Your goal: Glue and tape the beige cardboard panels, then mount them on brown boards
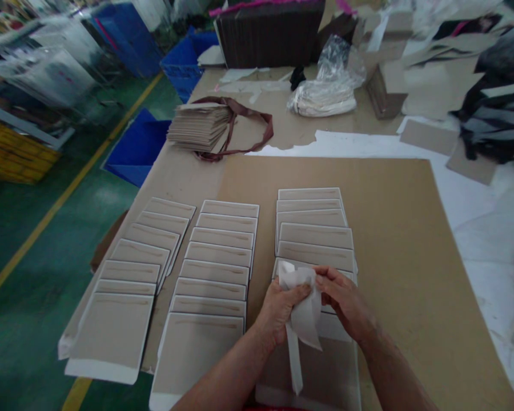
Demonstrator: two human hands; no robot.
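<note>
A small bundle of thin white sheets [307, 321], like soft paper or fabric, is held up over the right-hand row of panels. My left hand [276, 313] is closed round it, thumb pressed on top. From this grip a narrow white strip [294, 365] hangs down. At the bundle's right edge, the fingers of my right hand [345, 299] pinch the white material; their tips are partly hidden. Below both hands lie overlapping grey-beige panels [314, 234] with pale edges. Two more such rows, a middle row [209, 325] and a left row [115, 319], fan out beside them.
A brown board [394, 245] covers the table under the panels. Further back are a stack of beige pieces [199, 125], a brown strap [263, 137], a clear plastic bag [332, 80] and a dark box [269, 37]. Blue bins [139, 145] stand left, beyond the table edge.
</note>
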